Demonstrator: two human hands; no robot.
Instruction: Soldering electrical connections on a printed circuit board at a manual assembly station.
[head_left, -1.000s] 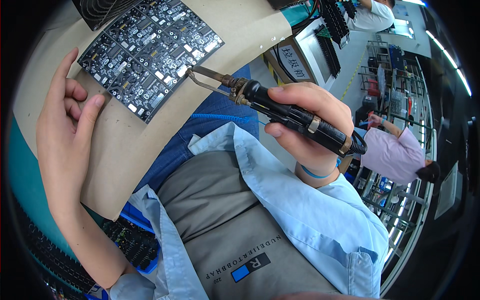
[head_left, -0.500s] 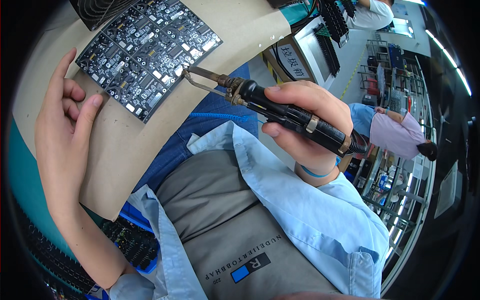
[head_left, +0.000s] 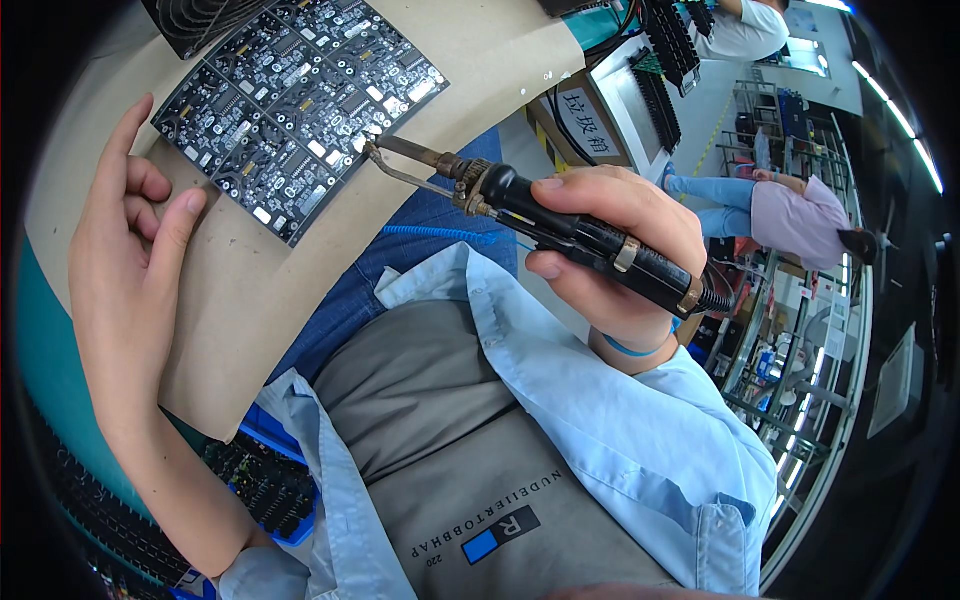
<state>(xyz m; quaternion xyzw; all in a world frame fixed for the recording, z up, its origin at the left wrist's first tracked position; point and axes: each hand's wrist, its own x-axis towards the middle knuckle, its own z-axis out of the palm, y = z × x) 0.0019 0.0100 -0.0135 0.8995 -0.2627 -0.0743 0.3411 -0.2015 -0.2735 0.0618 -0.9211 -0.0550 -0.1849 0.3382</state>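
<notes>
My right hand point(head_left: 645, 235) is wrapped round the black handle of a soldering iron point(head_left: 580, 235) with a thin metal side tube bent toward its tip. That tip is at the near right edge of a dark panel of circuit boards point(head_left: 300, 105), populated with small parts and shiny pads. Whether it touches a pad is too small to tell. At the panel's left side my left hand point(head_left: 135, 230) rests on brown paper point(head_left: 235, 290), holding nothing. Its index finger is stretched out, the thumb stands apart, and the other fingers are loosely curled.
A black round-grilled fan point(head_left: 200, 20) stands behind the panel. To the right are a cardboard box point(head_left: 585, 125) and black racks point(head_left: 655, 105). Dark boards lie in a blue bin point(head_left: 270, 490) below my left forearm. A person in pink point(head_left: 800, 220) is by the shelves.
The person in pink has shifted, and more of their legs shows. My hands, the soldering iron and the panel look nearly unmoved.
</notes>
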